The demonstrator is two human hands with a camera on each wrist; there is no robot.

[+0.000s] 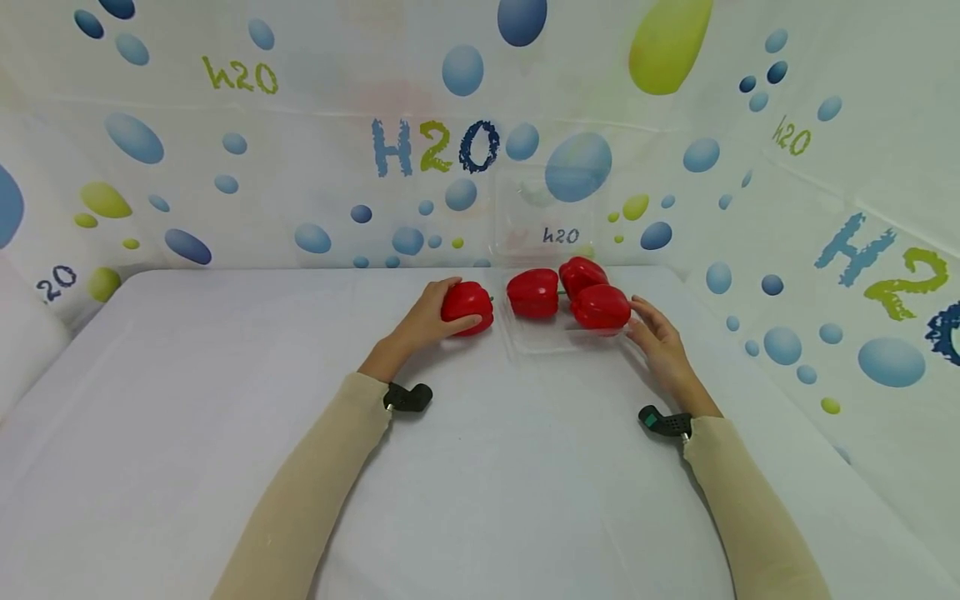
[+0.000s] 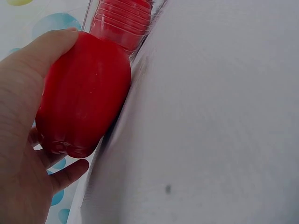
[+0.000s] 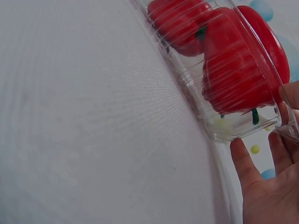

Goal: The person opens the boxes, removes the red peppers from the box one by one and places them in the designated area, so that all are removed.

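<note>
My left hand (image 1: pixel 431 317) grips a red bell pepper (image 1: pixel 468 307) just left of a clear plastic clamshell container (image 1: pixel 536 342). In the left wrist view, the thumb lies over the top of this pepper and other fingers show beyond its lower end. Inside the container are three more red peppers: one at left (image 1: pixel 532 293), one at the back (image 1: pixel 582 273) and one at front right (image 1: pixel 602 307). My right hand (image 1: pixel 663 350) holds the container's right edge, thumb (image 3: pixel 290 94) at the rim and fingers (image 3: pixel 245 163) by the corner.
The container's see-through lid (image 1: pixel 543 212) stands raised at the back. Under everything is a white tabletop (image 1: pixel 480 467). A patterned wall cover (image 1: pixel 322 183) rises behind the table and along its right side.
</note>
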